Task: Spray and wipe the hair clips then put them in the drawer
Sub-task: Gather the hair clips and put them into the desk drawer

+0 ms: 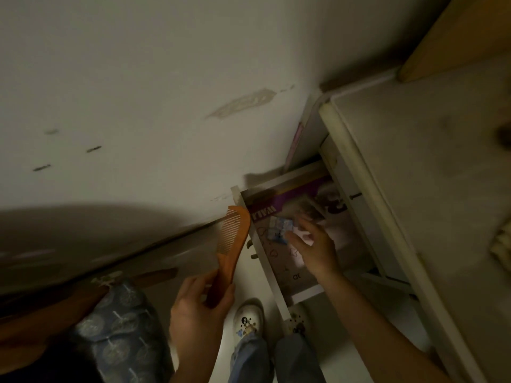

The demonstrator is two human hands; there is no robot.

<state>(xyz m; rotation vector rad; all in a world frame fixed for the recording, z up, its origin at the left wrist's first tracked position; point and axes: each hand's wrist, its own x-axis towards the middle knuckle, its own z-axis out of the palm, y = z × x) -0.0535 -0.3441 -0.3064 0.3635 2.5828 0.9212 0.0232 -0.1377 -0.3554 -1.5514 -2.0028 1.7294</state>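
At the far left a dim patterned blue cushion (121,327) sits low in the view, its lower edge lost in shadow. Just right of it the left hand (199,313) curls its fingers and thumb round the handle of an orange-brown wooden comb (232,244); the comb's long axis runs up and slightly right from the hand, its toothed edge facing left toward the wall (138,78), and its rounded top end lies beside the near-left corner of the open drawer (279,288). Below the hands a white shoe (247,322) with small charms stands on the floor, above blue trouser legs cut off by the bottom edge. The right hand (312,244) reaches into the drawer with fingers spread and only loosely bent, the fingertips at a small pale blue hair clip (279,229); motion blur makes it impossible to tell whether the fingers pinch the clip or merely touch it, and the clip's shape and direction are unclear. The clip lies inside the drawer on a purple-and-white printed box (290,200) whose lettering reads upside down. The drawer's back part is hidden under the white table (414,167) at the right, whose top runs out of view.
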